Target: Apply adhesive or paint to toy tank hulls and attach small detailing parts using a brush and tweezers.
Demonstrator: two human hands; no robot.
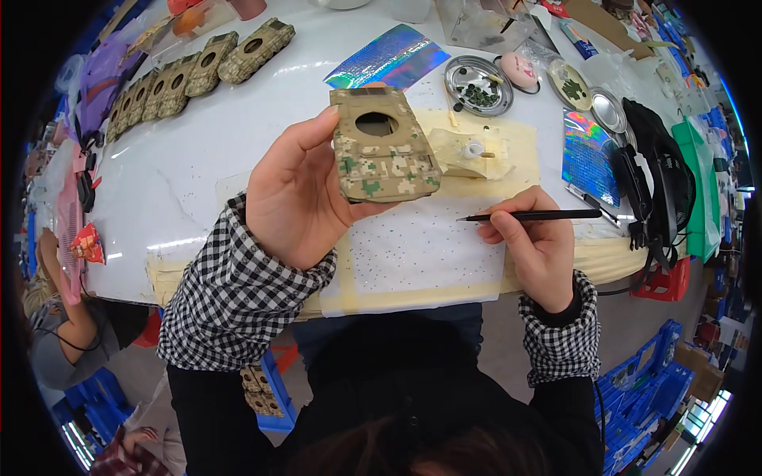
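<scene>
My left hand [290,186] grips a model tank hull [386,163] in tan and green pixel camouflage, with a round dark hole in its top. The hull is tilted up above the work sheet. In my right hand [533,246] a slim black pointed tool [556,214] is pinched between thumb and fingers, its fine tip aimed left toward the hull and apart from it. From here I cannot tell whether it is tweezers or a brush. Below both hands lies a white sheet [429,262] dotted with tiny dark specks and edged with yellowish tape.
Several similar camouflage hulls [255,51] line the far left. Beyond the sheet stand a small white cup [472,151] on taped paper and a metal dish [479,86] of dark green bits. Shiny holographic sheets [387,57], a black bag [663,174] and a green tray [698,190] lie around.
</scene>
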